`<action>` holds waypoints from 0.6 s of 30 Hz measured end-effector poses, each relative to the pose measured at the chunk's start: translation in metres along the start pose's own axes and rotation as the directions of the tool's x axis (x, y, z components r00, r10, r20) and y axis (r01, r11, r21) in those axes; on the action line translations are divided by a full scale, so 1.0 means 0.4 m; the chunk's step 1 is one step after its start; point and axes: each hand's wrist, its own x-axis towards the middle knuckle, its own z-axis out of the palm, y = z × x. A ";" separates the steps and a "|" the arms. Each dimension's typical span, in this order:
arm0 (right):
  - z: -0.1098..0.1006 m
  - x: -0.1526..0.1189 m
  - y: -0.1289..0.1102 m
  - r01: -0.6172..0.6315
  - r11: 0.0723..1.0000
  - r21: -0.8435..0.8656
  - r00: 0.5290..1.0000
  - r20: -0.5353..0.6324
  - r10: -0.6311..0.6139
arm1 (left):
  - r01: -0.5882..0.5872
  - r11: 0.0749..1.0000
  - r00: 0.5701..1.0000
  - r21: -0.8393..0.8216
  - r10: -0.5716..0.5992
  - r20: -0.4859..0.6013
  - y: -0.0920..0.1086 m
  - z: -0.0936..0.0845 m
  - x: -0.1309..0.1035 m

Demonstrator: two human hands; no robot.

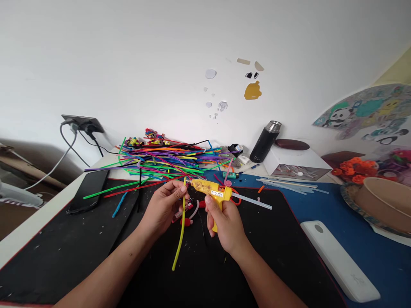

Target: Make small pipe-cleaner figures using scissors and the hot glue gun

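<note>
My left hand (167, 203) pinches the top of a yellow-green pipe cleaner (182, 239), which hangs down over the black mat (257, 248). Wrapped round the handle of a yellow glue gun (205, 188) is my right hand (226, 220). The gun's nozzle points left and meets or nearly meets the pipe cleaner's top at my left fingertips. A clear glue stick (252, 201) sticks out of the gun's rear. Behind my hands, red pieces (185, 221) and a pale curved piece lie on the mat, partly hidden.
A pile of coloured pipe cleaners (167, 158) lies by the wall. A phone (88, 190) is at the left. Toward the right are a black bottle (265, 141), a white box (295, 160), loose glue sticks (289, 185), a white device (340, 261) and a round tray (356, 201).
</note>
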 end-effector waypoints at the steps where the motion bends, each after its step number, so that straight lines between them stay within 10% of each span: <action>1: 0.000 0.000 0.002 -0.003 1.000 0.003 1.000 -0.001 0.003 | 0.004 1.000 1.000 0.004 -0.004 -0.001 0.000 0.000 -0.001; 18: 0.001 0.000 0.008 -0.002 1.000 0.010 1.000 -0.009 0.002 | -0.001 1.000 1.000 0.000 0.001 0.010 0.000 0.002 -0.006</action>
